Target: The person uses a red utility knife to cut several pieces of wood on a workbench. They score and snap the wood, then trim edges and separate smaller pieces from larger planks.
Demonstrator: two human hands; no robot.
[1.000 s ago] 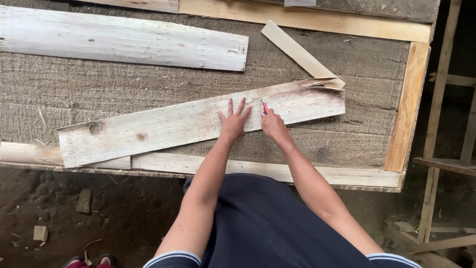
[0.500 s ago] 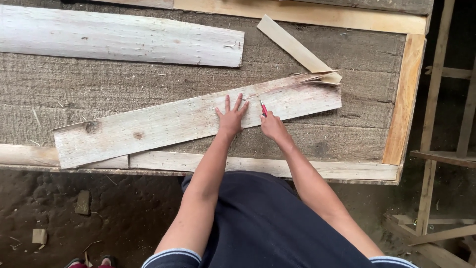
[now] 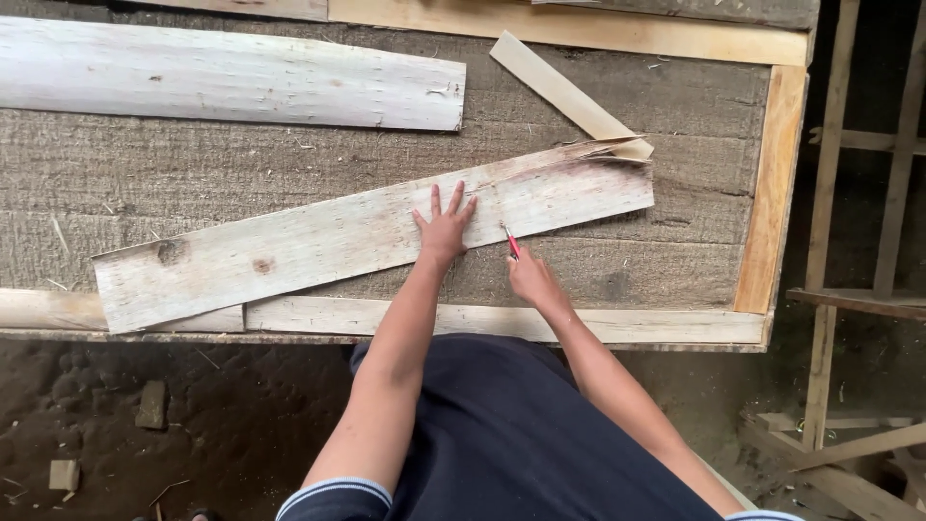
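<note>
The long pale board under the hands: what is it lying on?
The long pale board lies slantwise on a rough grey worktop; its lower left end overlaps the pale edge strip. The left hand presses it flat. The worktop beneath it is covered.

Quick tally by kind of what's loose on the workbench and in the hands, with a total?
Wide pale boards: 2, one under the left hand at, one at top left
Narrow wood strip: 1
Red pencil in the right hand: 1
Total: 4
</note>
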